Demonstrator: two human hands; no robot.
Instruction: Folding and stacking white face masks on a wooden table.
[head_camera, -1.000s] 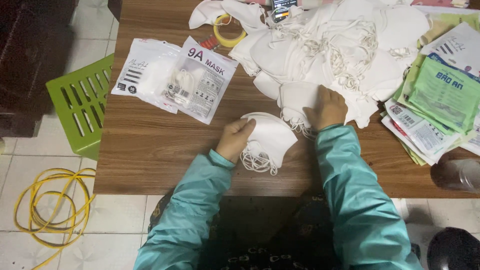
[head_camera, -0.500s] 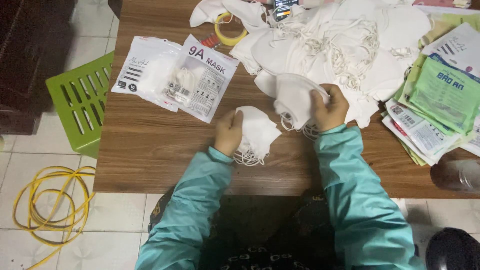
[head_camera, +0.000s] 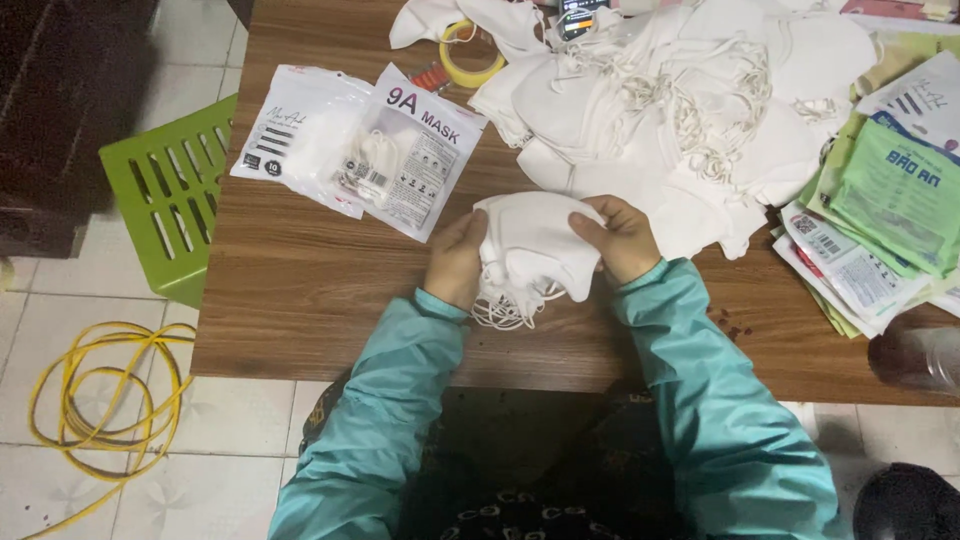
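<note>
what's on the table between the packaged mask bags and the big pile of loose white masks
In the head view, bare wooden table separates the mask bags from the loose pile; a yellow tape roll sits farther back.

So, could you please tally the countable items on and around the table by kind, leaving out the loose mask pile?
Sealed mask packs lying left of the hands: 2
Yellow tape rolls: 1
Small mask stacks held in both hands: 1
Green slatted stools: 1
Yellow cable coils on the floor: 1
Total: 6

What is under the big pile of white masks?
The brown wooden table shows around the pile of white masks. A yellow tape roll pokes out at its edge. Anything deeper is covered.
</note>
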